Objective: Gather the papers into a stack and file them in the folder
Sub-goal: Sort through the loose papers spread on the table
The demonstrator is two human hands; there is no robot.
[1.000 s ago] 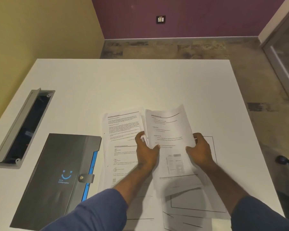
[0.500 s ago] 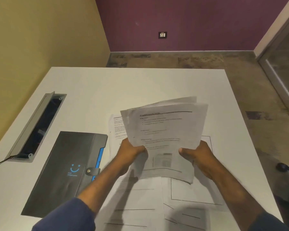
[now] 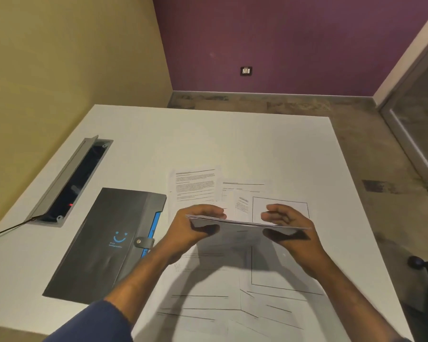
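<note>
Both hands meet just below the middle of the frame, holding a thin stack of papers nearly edge-on and lifted clear of the white bench. The left hand has its grip closed on the stack's left end, fingers curled over the top and thumb underneath; the right hand pinches the right end the same way. Beneath and beyond the hands, loose sheets lie spread flat on the bench, overlapping one another, some printed with text and some with plain line boxes, running from the centre down to the lower edge of the frame. The dark grey folder lies shut at the lower left, just beside the loose sheets, its snap tab fastened and a blue edge showing along its right side. Further left, a cable hatch stands open in the bench with a cord trailing out. A blue sleeve covers the left forearm at the bottom of the frame.
</note>
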